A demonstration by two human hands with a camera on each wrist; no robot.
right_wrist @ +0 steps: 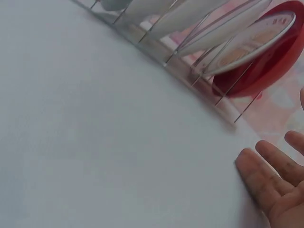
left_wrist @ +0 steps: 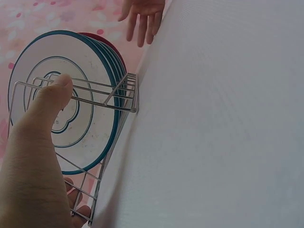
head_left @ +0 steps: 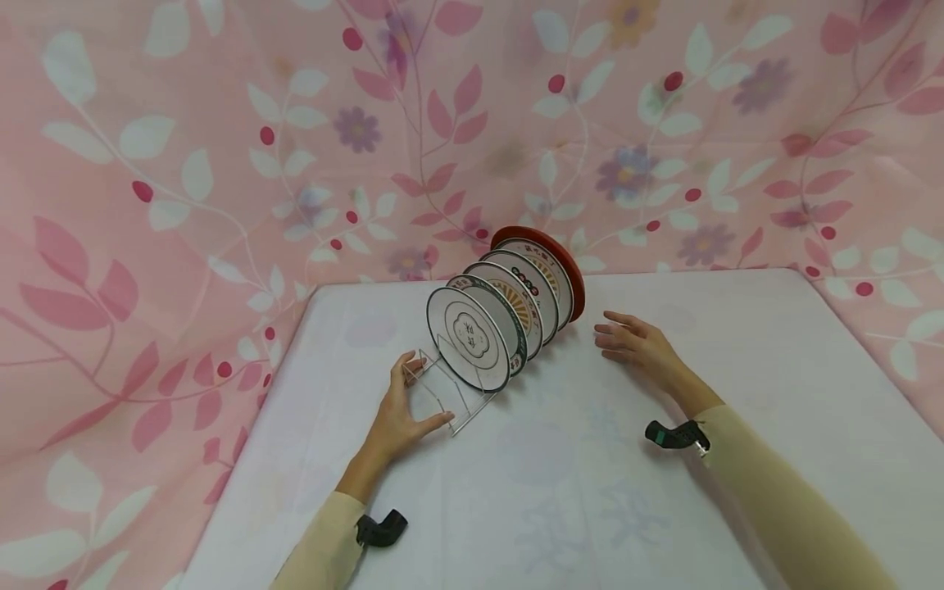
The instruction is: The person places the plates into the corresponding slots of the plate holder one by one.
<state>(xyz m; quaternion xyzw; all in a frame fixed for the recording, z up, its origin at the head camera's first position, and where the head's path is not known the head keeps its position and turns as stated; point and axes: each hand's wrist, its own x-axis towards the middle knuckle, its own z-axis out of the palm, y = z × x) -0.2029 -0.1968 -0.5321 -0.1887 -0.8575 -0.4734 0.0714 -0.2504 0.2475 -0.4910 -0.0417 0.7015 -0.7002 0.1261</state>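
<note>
A metal wire dish rack (head_left: 474, 415) stands slantwise on the table, holding several plates on edge. Nearest is a white plate (head_left: 459, 360) with a dark rim and a printed emblem; a red plate (head_left: 578, 297) stands at the far end. My left hand (head_left: 394, 419) grips the rack's near end, its thumb over the wires on one side and its fingers at the wires on the other, as the left wrist view shows. Beyond the far right end of the rack, my right hand (head_left: 640, 344) is apart from it, fingers extended and holding nothing.
A white cloth with faint prints covers the table (head_left: 560, 492). Behind it hangs a pink floral curtain (head_left: 457, 164), close to the far end of the rack. Black devices are strapped at both wrists.
</note>
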